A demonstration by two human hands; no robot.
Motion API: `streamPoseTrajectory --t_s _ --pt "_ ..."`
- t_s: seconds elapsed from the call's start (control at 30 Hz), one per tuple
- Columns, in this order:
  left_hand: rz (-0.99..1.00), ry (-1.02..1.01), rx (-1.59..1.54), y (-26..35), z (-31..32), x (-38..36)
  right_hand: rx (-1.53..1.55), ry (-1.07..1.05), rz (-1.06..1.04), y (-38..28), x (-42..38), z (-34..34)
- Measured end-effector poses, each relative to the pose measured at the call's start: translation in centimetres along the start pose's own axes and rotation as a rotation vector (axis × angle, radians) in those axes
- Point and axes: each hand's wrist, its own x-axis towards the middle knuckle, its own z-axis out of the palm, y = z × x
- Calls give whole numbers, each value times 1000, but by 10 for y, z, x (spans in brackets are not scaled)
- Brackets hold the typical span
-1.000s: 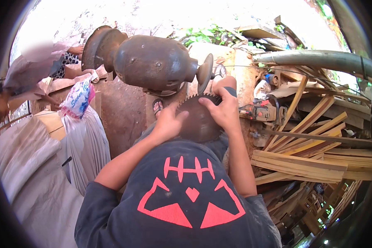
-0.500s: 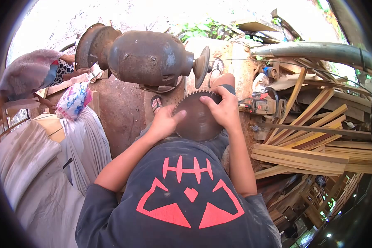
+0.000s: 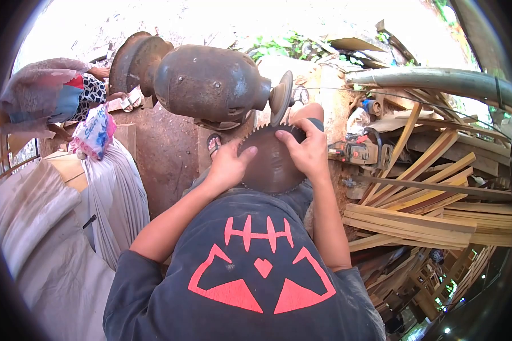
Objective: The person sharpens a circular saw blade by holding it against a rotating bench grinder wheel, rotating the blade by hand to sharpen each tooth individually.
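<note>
A dark, toothed circular saw blade [image 3: 272, 162] is held flat side up in front of my shirt. My left hand [image 3: 231, 163] grips its left edge, thumb lying on the face. On the upper right edge, my right hand [image 3: 307, 149] holds it with the thumb on top and the fingers curled behind. Just beyond the blade is a rusty motor [image 3: 207, 84] with a thin grinding disc [image 3: 281, 98] on its right end; the disc's lower edge appears to meet the blade's toothed top edge.
Another person [image 3: 45, 94] is at the left, beside a plastic bag [image 3: 95, 133] and grey cloth [image 3: 51, 227]. Cut wood strips [image 3: 409, 224], a chainsaw [image 3: 361, 150] and a thick pipe [image 3: 432, 82] lie at the right. A sandalled foot [image 3: 213, 145] shows below the motor.
The motor and disc appear slightly lower and further right, with the disc now at the blade's edge. At the left, the other person's arm has shifted and the bag has tilted.
</note>
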Motion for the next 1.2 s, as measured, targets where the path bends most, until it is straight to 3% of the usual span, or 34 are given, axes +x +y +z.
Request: streamPoseTrajectory --t_s 0.37,1.2 --pt "62 98 96 0 5 -3 -13 -16 -8 0 2 -1" --pt "92 66 -19 12 8 -8 11 -22 -18 -7 -1 -5"
